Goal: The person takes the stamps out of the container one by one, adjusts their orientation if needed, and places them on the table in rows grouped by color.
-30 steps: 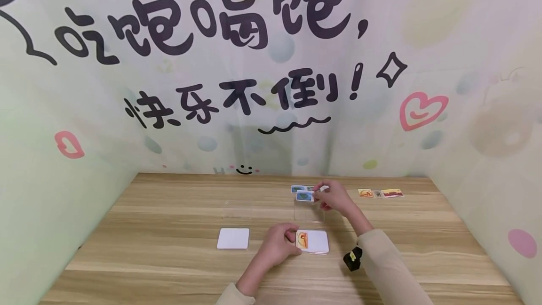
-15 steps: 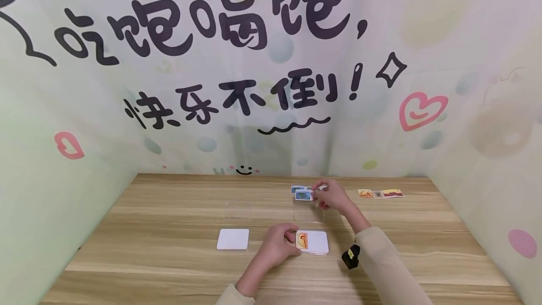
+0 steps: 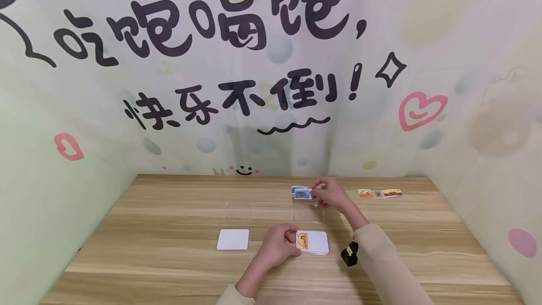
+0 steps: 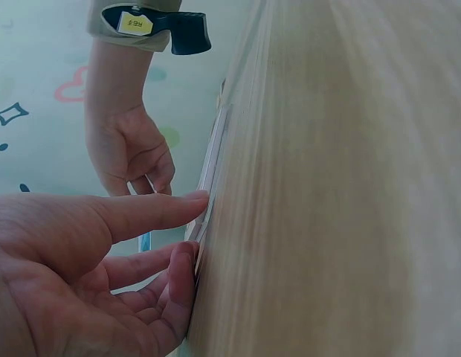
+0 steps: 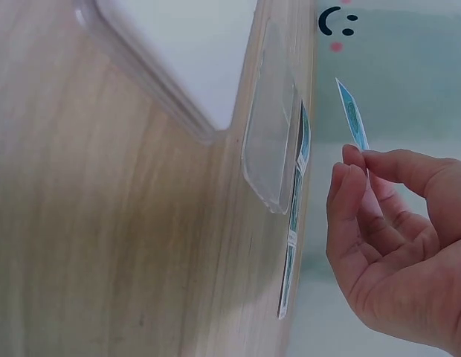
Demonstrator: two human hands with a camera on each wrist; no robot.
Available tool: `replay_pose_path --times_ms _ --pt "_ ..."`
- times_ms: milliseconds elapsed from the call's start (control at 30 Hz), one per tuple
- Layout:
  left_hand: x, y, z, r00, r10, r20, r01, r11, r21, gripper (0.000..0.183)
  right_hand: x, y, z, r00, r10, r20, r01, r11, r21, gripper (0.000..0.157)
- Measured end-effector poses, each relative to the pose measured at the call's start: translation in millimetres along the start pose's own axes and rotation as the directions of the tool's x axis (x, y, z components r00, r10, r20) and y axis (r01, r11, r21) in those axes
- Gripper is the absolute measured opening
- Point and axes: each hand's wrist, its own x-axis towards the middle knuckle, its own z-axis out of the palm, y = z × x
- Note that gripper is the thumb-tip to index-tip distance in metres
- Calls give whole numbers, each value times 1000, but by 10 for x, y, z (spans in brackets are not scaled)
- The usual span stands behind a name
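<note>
Stamp reaching left from your right hand

Nearest you, a black band with a yellow tag is strapped at your right sleeve. Just left of it, your left hand grips the left end of the card stack on the worktop, thumb at the near corner and fingers toward the far one. An orange stamp lies on the top card, along its left side, next to your fingertips. A white card lies apart, to the left of that hand.

Beyond the stack sits a clear tray, and a second clear tray lies to its left, behind the white card.

Your right hand reaches in past the near tray, thumb and forefinger pinching the blue stamp by its right end. The right wrist view shows it raised and tilted, apart from the blue strip lying flat under it. What matters now, as I judge it: the stamp points left from your fingertips, its long axis running side to side like the strip's, with its left end free. Your right hand is the nearer one; your left is well apart, on the near side of the trays.

Farther right, near the backdrop, lies an orange strip.
</note>
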Motion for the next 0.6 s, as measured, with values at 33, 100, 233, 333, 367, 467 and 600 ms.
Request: replay_pose_path --times_ms 33,100,233,333,367,467,600 --pt "-1 1 0 1000 0 0 0 1000 -1 50 4 0 0 1000 0 2 0 1000 2 17" --pt "-2 2 -1 1000 2 0 -2 1000 0 50 14 -1 1 1000 -1 5 1 1000 11 17" --pt "0 2 -3 1000 -5 4 5 1000 -5 50 36 -10 5 1000 -4 5 4 1000 9 15" --pt "4 -1 -3 1000 -8 6 8 1000 -7 50 49 -24 9 1000 -6 4 6 1000 -6 15" --pt "5 -2 -3 1000 -8 5 8 1000 -6 51 53 -29 10 1000 -4 2 4 1000 -8 14" --pt "6 -7 -1 1000 -3 2 3 1000 0 51 68 -37 17 1000 -6 2 6 1000 -18 15" --pt "5 -7 -1 1000 0 2 0 1000 2 51 83 -43 24 1000 -6 3 6 1000 -19 14"
